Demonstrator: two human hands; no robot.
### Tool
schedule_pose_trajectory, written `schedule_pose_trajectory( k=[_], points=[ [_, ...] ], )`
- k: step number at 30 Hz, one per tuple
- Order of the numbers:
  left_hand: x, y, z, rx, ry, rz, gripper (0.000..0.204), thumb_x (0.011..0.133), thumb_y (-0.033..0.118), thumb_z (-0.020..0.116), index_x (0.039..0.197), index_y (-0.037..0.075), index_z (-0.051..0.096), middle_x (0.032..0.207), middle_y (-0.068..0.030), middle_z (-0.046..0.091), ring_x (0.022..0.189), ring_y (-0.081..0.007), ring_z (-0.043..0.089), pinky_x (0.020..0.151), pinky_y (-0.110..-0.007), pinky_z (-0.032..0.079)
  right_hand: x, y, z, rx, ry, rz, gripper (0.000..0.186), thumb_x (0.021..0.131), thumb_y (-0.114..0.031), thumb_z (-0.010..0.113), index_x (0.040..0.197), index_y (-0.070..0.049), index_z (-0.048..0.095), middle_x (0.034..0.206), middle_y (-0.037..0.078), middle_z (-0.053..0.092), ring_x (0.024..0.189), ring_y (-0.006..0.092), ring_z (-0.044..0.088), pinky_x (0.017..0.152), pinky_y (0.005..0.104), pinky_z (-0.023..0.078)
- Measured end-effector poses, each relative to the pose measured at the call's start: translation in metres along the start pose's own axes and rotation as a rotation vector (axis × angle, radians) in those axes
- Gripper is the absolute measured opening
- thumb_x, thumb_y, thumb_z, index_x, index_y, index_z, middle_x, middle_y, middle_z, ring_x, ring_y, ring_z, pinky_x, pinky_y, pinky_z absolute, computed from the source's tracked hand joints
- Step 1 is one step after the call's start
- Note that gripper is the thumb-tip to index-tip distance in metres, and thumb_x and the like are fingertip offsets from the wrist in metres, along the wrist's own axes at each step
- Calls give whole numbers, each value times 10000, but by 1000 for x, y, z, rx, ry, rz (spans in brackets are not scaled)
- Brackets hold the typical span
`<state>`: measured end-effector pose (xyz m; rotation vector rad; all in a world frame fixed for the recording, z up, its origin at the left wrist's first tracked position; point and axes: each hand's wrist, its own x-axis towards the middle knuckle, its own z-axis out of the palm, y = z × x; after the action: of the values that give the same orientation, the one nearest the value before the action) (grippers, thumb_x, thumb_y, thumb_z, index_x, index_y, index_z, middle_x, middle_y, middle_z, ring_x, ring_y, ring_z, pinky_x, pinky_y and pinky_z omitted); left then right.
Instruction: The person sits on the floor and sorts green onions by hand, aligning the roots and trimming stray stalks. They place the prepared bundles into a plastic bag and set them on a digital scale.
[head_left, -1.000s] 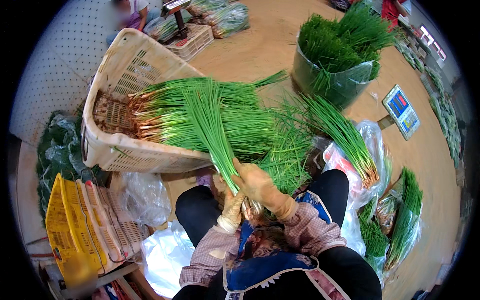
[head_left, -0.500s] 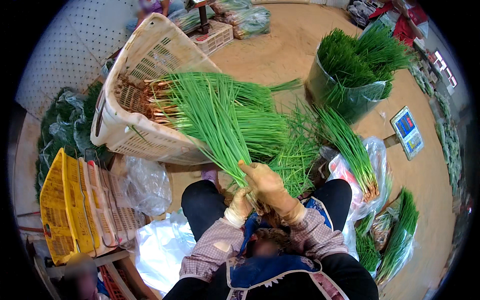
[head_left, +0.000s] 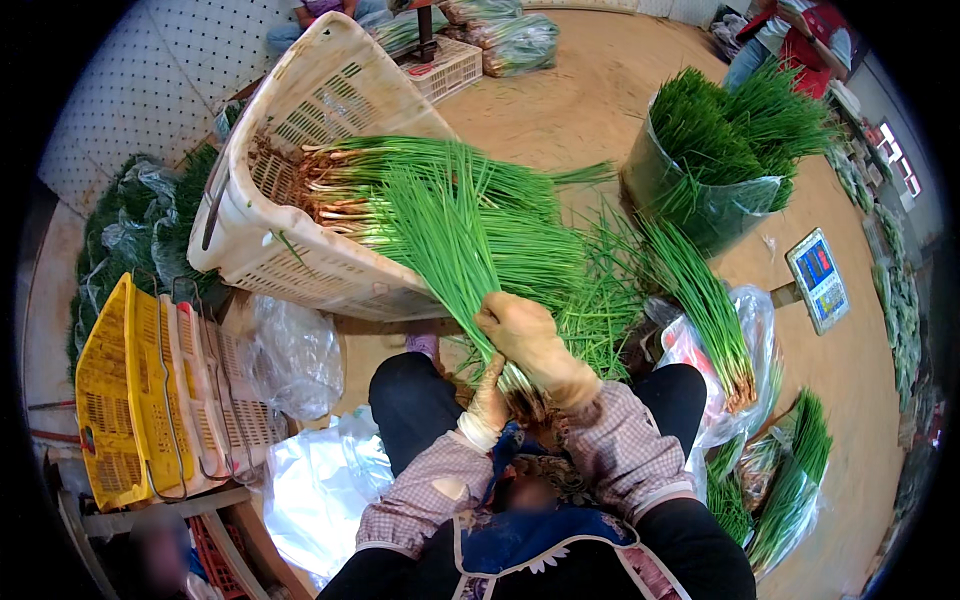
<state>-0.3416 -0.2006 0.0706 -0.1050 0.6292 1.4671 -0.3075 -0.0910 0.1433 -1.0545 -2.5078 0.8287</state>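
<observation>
The left hand [head_left: 487, 402] and the right hand [head_left: 532, 345] grasp together one bunch of green onions [head_left: 452, 250], in front of the lap.

Both hands wear light gloves; the right hand is wrapped around the lower stalks with its back upward, and the left hand is closed on the same stalks just beside it, thumb along the bunch. The roots point toward the body, while the leaves spread away over a pile of green onions [head_left: 350, 190], which lies partly inside a pale crate [head_left: 310, 268]. Loose leaves [head_left: 600, 325] are lying at the right of this pile. Farther right, a second bunch [head_left: 705, 310] rests on a plastic bag [head_left: 762, 325], near a scale display [head_left: 818, 280].
</observation>
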Motion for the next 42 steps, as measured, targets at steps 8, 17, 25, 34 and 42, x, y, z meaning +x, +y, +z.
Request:
schedule_pose_trajectory(
  k=[8,17,25,34,42],
  points=[
    [11,-4,-23,219,-16,83,503,904,333,605,1298,56,462,1243,-61,533,1130,-227,522,947,-381,444,22,13,22,-182,-95,1,245,836,-251,615,827,-10,572,713,182,618,685,406,613,608,484,482],
    [28,-19,-48,-77,-113,245,405,940,335,541,1273,112,481,1214,-54,536,1122,-198,519,955,-354,442,-23,3,35,785,71,249,266,904,-251,587,925,11,548,783,141,650,627,239,652,545,350,503],
    [34,-4,-44,98,-224,367,413,931,334,549,1200,22,534,1156,-45,563,1087,-163,529,946,-332,437,-37,15,30,1406,213,380,208,962,-185,515,915,17,520,916,133,661,631,180,637,576,248,510],
    [16,10,-27,81,-163,144,731,878,633,444,1185,-24,542,803,-132,675,729,-244,681,672,-360,574,-33,51,-41,1665,465,373,317,925,-359,540,953,-47,590,750,11,568,678,115,544,607,256,449],
    [13,1,-12,-45,-110,254,726,848,660,476,1286,81,483,1156,-115,597,1032,-246,593,876,-412,502,-61,36,11,504,44,63,478,917,-281,524,1271,36,483,1182,205,566,1086,323,547,934,381,435]
  ],
)
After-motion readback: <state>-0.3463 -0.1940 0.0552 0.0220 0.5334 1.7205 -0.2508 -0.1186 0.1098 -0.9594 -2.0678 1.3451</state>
